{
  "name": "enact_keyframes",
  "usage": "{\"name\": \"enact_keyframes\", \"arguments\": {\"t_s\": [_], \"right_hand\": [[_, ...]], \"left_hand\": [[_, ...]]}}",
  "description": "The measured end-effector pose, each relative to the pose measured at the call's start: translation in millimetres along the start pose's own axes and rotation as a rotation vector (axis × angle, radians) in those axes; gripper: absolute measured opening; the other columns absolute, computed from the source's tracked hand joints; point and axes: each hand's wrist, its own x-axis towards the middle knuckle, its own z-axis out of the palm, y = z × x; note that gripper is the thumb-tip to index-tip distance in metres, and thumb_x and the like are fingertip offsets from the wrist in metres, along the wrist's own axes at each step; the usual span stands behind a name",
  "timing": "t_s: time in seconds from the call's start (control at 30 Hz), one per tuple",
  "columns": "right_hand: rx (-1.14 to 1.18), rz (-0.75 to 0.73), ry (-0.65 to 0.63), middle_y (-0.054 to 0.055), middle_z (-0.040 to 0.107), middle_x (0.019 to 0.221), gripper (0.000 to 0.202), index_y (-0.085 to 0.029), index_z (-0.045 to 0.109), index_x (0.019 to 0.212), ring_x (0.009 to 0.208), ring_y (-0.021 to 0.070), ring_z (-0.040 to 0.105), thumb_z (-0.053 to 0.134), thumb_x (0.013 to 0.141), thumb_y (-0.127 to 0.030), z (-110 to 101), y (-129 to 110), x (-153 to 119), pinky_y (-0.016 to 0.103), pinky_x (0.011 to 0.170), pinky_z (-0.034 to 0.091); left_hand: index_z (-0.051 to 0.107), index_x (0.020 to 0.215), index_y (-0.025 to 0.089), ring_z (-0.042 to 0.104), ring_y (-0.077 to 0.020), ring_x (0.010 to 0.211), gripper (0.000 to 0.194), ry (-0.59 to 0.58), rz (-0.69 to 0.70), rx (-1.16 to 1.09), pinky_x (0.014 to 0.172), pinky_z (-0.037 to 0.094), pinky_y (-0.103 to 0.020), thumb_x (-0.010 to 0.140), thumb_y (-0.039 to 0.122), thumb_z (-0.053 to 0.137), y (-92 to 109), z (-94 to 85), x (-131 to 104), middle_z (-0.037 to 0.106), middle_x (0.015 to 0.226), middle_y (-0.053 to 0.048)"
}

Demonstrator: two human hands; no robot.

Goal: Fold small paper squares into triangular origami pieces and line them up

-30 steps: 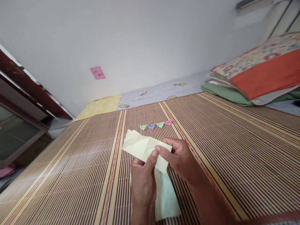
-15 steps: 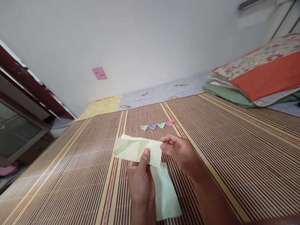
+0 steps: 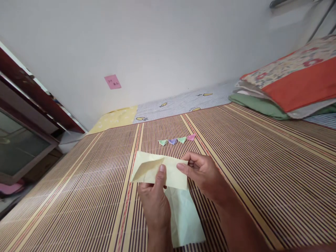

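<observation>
"What are you holding?"

"Pale yellow paper (image 3: 173,175), a long rectangle, softly creased, its left part bowed into a curve. I have it up over the mat. My left hand (image 3: 155,204) grips it, thumb on top; my right hand (image 3: 203,173) pinches its end at three o'clock."

"And around it?"

"At five o'clock from it, a pale green sheet (image 3: 187,220), wrinkled, lies partly hidden behind my left hand. At one, four small folded triangles (image 3: 172,141) sit in a row: green, purple, green, pink."

"What's underneath, and beyond?"

"A striped mat (image 3: 89,185), narrow dark and tan strips broken by wider bands. Past it at twelve, checked cloth (image 3: 174,105) runs along a smooth pale wall (image 3: 183,42); a pink note (image 3: 112,82) is on that wall at eleven. At two, floral-and-orange fabric (image 3: 307,84) lies stacked over green cloth (image 3: 257,106)."
</observation>
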Motion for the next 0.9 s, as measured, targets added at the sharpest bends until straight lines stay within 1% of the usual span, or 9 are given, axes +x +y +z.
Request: {"name": "enact_keyframes", "arguments": {"t_s": [0.13, 0.23, 0.27, 0.33, 0.43, 0.5, 0.57, 0.73, 0.9], "right_hand": [[-0.039, -0.018, -0.012, -0.005, 0.052, 0.064, 0.022, -0.018, 0.061, 0.076, 0.059, 0.011, 0.047, 0.07, 0.089, -0.034, -2, 2, 1, 0.023, 0.054, 0.036], [-0.055, -0.013, 0.004, -0.004, 0.054, 0.065, 0.02, -0.018, 0.063, 0.078, 0.06, 0.0115, 0.048, 0.07, 0.089, -0.033, -6, 3, 3, 0.024, 0.055, 0.037], [-0.05, -0.01, 0.014, -0.004, 0.055, 0.065, 0.02, -0.018, 0.063, 0.078, 0.06, 0.0117, 0.049, 0.07, 0.088, -0.033, -6, 3, 3, 0.024, 0.055, 0.038], [-0.035, -0.007, 0.031, -0.003, 0.056, 0.065, 0.02, -0.018, 0.063, 0.077, 0.061, 0.0121, 0.05, 0.07, 0.088, -0.033, -7, 3, 4, 0.024, 0.055, 0.038], [-0.003, -0.005, 0.035, -0.003, 0.056, 0.065, 0.019, -0.018, 0.063, 0.076, 0.06, 0.012, 0.05, 0.074, 0.084, -0.032, -4, 4, 4, 0.023, 0.054, 0.039], [0.013, 0.007, 0.03, -0.004, 0.056, 0.064, 0.019, -0.018, 0.063, 0.075, 0.059, 0.0119, 0.05, 0.076, 0.081, -0.031, -3, 4, 3, 0.023, 0.053, 0.04], [0.019, 0.02, 0.035, -0.004, 0.056, 0.063, 0.02, -0.018, 0.063, 0.074, 0.058, 0.0119, 0.05, 0.077, 0.081, -0.032, -1, 3, 3, 0.023, 0.052, 0.041], [-0.043, 0.007, 0.066, -0.005, 0.052, 0.06, 0.023, -0.018, 0.064, 0.075, 0.056, 0.0114, 0.048, 0.071, 0.087, -0.036, 1, 1, 3, 0.022, 0.05, 0.038], [-0.071, -0.032, 0.069, -0.005, 0.053, 0.06, 0.022, -0.018, 0.063, 0.074, 0.056, 0.0109, 0.048, 0.069, 0.089, -0.033, 2, 6, 4, 0.022, 0.05, 0.037]], "left_hand": [[0.078, 0.088, 0.016, 0.075, -0.0221, 0.083, 0.025, 0.141, 0.018, -0.013, 0.077, 0.059, -0.032, 0.071, 0.031, 0.087, 2, -3.4, 5, 0.077, 0.077, -0.003], [0.075, 0.08, 0.016, 0.074, -0.0173, 0.075, 0.022, 0.182, 0.013, -0.098, 0.073, 0.058, -0.028, 0.075, 0.034, 0.085, 4, -8.1, 11, 0.076, 0.076, -0.003], [0.075, 0.08, 0.016, 0.074, -0.0179, 0.075, 0.024, 0.154, 0.002, -0.131, 0.072, 0.058, -0.028, 0.076, 0.037, 0.084, 4, -9.2, 13, 0.077, 0.077, -0.004], [0.076, 0.089, 0.015, 0.076, -0.022, 0.082, 0.03, 0.024, -0.042, -0.173, 0.076, 0.059, -0.031, 0.078, 0.042, 0.082, 4, -9.6, 13, 0.078, 0.083, -0.008], [0.074, 0.115, 0.018, 0.075, -0.0274, 0.1, 0.044, -0.161, -0.113, -0.156, 0.09, 0.057, -0.037, 0.076, 0.037, 0.084, 4, -5.8, 8, 0.079, 0.099, -0.01], [0.069, 0.128, 0.022, 0.073, -0.0277, 0.107, 0.054, -0.166, -0.126, -0.142, 0.097, 0.055, -0.039, 0.077, 0.03, 0.085, 4, -2.1, 4, 0.079, 0.108, -0.01], [0.065, 0.133, 0.023, 0.072, -0.0277, 0.109, 0.057, -0.141, -0.134, -0.159, 0.1, 0.054, -0.041, 0.079, 0.026, 0.082, 5, 0.6, 2, 0.078, 0.113, -0.009], [0.064, 0.134, 0.022, 0.073, -0.0278, 0.108, 0.054, -0.142, -0.153, -0.171, 0.098, 0.055, -0.041, 0.082, 0.02, 0.079, 6, -2.2, 5, 0.078, 0.113, -0.01], [0.064, 0.133, 0.021, 0.075, -0.0276, 0.103, 0.055, -0.187, -0.218, -0.194, 0.093, 0.058, -0.04, 0.08, 0.019, 0.08, 9, -7.9, 10, 0.079, 0.107, -0.01]]}}
